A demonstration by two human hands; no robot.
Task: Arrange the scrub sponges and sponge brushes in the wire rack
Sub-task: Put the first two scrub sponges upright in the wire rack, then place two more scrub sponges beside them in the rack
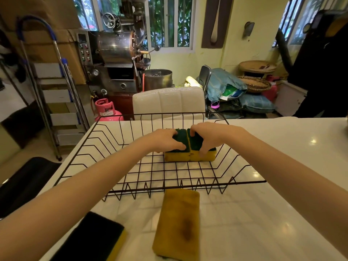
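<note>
I have my left hand (167, 139) and right hand (207, 137) each closed on a scrub sponge (190, 155) mid wire rack (131, 189); two sponges (178, 223) wait at the counter's near edge.

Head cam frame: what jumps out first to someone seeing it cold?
Both hands, the left hand and right hand, press on two green-topped yellow scrub sponges set side by side inside the black wire rack on the white counter. Nearer the camera, outside the rack, lie a stained yellow sponge and a dark-topped sponge. Behind stands a big metal machine.
</note>
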